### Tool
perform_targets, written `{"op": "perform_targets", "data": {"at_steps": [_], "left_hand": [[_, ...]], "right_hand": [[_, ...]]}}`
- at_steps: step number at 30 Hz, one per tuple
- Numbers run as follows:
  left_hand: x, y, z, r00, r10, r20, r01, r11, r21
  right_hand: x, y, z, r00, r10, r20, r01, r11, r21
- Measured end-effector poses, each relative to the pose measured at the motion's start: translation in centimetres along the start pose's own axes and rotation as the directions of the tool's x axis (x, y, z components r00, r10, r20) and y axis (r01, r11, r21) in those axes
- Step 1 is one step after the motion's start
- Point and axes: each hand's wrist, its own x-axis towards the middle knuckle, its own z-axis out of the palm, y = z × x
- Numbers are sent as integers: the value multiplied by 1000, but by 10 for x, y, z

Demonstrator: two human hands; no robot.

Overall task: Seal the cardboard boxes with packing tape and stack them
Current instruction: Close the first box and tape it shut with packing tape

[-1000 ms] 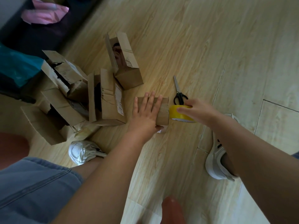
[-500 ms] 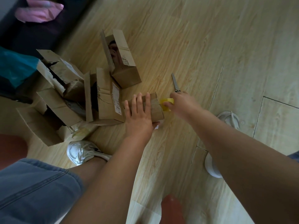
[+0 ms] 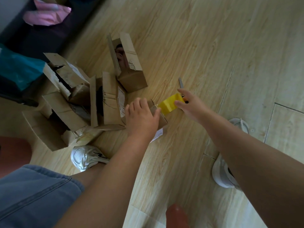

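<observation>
A small cardboard box (image 3: 162, 120) lies on the wooden floor, mostly covered by my left hand (image 3: 141, 116), whose fingers curl over its far edge while the thumb sits at its right end. From that end a strip of yellow packing tape (image 3: 169, 104) stretches to the right into my right hand (image 3: 190, 106), which grips the tape; the roll itself is hidden by that hand. Behind my right hand the scissors (image 3: 181, 82) show only a blade tip.
Several open cardboard boxes stand to the left: one upright box (image 3: 130, 63) behind, one (image 3: 110, 99) touching the small box, and torn ones (image 3: 65, 74) further left. My shoes (image 3: 85, 157) (image 3: 223, 171) flank the spot. A dark sofa with pink cloth (image 3: 47, 15) is at top left.
My right hand brought the tape roll up to the small box, then drew away to the right, pulling out a yellow strip. My left hand's fingers have curled on the box.
</observation>
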Motion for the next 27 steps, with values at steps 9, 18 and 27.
{"op": "perform_targets", "data": {"at_steps": [9,18,27], "left_hand": [[46,4,-8,942,-124,311,217,933,-288],[28,8,1,937,-331,108,348,889,-299],[24,8,11,958,-287,16,281,925,-257]], "right_hand": [[17,8,-4,997,80,-16,-80,997,20],[46,22,-6,961,228,-160,-254,953,-167],[85,33,17,942,312,-126,-331,790,-517]]}}
